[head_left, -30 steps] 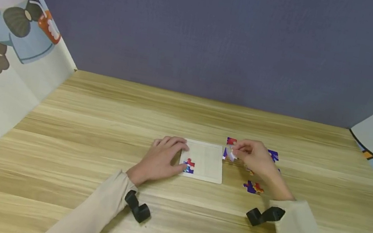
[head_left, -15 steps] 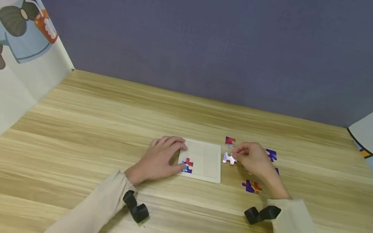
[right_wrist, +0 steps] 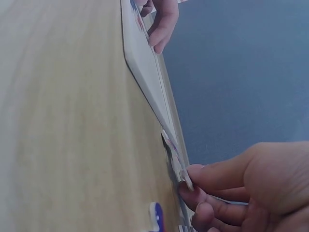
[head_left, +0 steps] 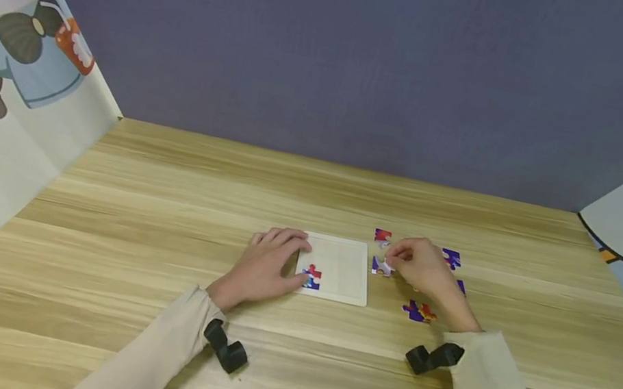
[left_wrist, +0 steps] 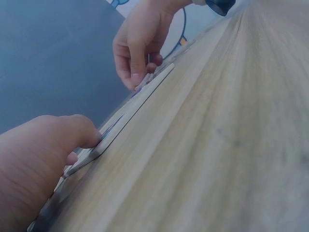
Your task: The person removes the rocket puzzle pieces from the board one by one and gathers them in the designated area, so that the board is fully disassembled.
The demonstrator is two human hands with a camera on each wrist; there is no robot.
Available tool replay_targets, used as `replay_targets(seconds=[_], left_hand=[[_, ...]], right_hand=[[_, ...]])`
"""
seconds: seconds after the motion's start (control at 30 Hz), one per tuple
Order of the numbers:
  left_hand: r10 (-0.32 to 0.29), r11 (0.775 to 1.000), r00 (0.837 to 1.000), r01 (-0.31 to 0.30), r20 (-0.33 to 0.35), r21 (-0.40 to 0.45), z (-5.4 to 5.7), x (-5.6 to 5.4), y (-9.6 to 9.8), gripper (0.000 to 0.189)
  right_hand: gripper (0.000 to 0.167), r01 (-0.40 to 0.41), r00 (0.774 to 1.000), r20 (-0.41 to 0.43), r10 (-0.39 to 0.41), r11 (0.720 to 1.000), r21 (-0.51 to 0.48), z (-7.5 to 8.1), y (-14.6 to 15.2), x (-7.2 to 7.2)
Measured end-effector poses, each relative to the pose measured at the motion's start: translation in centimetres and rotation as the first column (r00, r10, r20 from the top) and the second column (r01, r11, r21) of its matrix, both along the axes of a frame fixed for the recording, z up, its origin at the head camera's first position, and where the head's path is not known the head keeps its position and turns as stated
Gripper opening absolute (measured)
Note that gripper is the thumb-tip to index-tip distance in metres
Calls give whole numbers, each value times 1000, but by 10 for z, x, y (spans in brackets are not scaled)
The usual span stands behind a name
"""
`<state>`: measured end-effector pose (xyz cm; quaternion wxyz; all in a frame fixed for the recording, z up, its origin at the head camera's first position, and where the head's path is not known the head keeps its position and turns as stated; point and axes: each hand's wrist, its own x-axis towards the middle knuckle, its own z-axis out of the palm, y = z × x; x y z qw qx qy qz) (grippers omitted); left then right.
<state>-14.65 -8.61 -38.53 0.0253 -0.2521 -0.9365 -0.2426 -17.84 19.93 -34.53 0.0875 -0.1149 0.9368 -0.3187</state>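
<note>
A pale wooden puzzle tray lies on the table with one red, blue and purple jigsaw piece in its near left corner. My left hand rests over the tray's left edge, thumb on or beside that piece, fingers bent loosely at the far left. Just off the tray's right side, my right hand pinches a lavender and purple jigsaw piece between thumb and finger. In the right wrist view this held piece appears tilted, near the tray's edge. Its right end is hidden by my fingertips.
Several loose jigsaw pieces lie around my right hand: a red one behind the held piece, a purple one at the far right, and a purple-orange one in front. A dark wall bounds the wooden table at the back.
The piece in my right hand has turned and tipped: its face catches glare half a second ago and shows lavender with purple now. My left hand stays on the tray.
</note>
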Motion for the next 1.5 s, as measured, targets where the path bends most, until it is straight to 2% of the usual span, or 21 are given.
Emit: replay_targets(seconds=[0.4,0.77,1.1,1.23,1.4,1.5], left_hand=[[-1,1000,1000,1,-16,1,-1,-1,1,47],[-5,1000,1000,5,-5,6,-3,0,2,46],[-15,1000,1000,16,-26,17,-1,0,2,45],[-17,1000,999,17,-33,14,-2,0,2,44],[-17,1000,999,17,-33,10,-3,0,1,44],[-16,1000,999,16,-33,9,-3,0,1,44]], right_hand=[[10,-5,999,-54,6,1000,16,0,-1,0],[11,1,997,-80,-1,1000,9,3,-7,6],[6,-60,993,-102,58,998,-17,1,-28,12],[4,-109,987,-120,106,994,-23,-3,-37,15],[5,-182,979,-98,178,983,-34,-4,-45,20],[8,-226,973,-55,223,972,-59,-4,-50,23]])
